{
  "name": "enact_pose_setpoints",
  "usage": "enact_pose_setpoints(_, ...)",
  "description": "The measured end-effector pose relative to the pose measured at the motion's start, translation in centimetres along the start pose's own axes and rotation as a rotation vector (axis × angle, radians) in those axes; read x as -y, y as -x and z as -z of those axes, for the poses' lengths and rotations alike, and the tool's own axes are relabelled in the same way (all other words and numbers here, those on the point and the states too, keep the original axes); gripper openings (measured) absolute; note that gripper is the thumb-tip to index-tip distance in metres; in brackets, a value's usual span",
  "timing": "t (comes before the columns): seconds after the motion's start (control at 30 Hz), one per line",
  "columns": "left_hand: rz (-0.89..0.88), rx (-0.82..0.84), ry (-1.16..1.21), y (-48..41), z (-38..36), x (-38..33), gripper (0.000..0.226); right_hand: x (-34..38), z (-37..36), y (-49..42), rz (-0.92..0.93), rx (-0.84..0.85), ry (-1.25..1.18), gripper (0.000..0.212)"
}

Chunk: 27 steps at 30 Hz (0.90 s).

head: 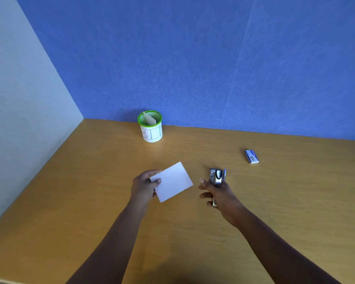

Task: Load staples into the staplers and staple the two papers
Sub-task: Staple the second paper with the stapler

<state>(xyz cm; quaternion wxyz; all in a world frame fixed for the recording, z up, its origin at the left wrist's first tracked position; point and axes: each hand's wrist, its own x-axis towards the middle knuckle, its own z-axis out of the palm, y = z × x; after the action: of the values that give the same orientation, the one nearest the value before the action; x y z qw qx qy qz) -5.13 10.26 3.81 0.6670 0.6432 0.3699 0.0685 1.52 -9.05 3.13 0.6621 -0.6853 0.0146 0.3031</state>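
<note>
White rectangular paper (171,182) is pinched at frame centre by left hand (144,185) | small silver metal stapler (216,178) is gripped just right by right hand (218,194) | blue-white staple box (251,156) is seen upper right.

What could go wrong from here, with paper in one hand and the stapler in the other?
The left hand pinches the paper by one end only, so it could droop or slip when stapled. The right hand grips the stapler with the thumb close to its head, where it might get nipped. Whether it holds staples cannot be seen; the box lies apart.
</note>
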Motion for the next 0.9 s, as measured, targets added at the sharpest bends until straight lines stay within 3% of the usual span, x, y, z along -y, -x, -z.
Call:
enact_pose_setpoints(0.27, -0.149, 0.108, -0.016, 2.5, -3.0, -1.1, 0.027, -0.1, 0.9, 1.0, 0.016, -0.022, -0.064, 0.02)
enact_pose_setpoints(0.53, 0.0, 0.118, 0.168, 3.9, -4.8, -1.2, 0.021, 0.3, 2.0, 1.3, 0.063, -0.118, -0.134, 0.018)
enact_pose_setpoints(0.6, -0.002, 0.124, 0.163, 4.4, -5.1, -0.9, 0.01, 0.4, 2.1, 1.4, 0.058, -0.117, -0.129, 0.025)
enact_pose_setpoints(0.9, -0.053, 0.035, 0.172, 4.3, -4.8, -1.6, 0.014, 0.6, 2.4, 2.6, 0.041, -0.112, -0.1, 0.031)
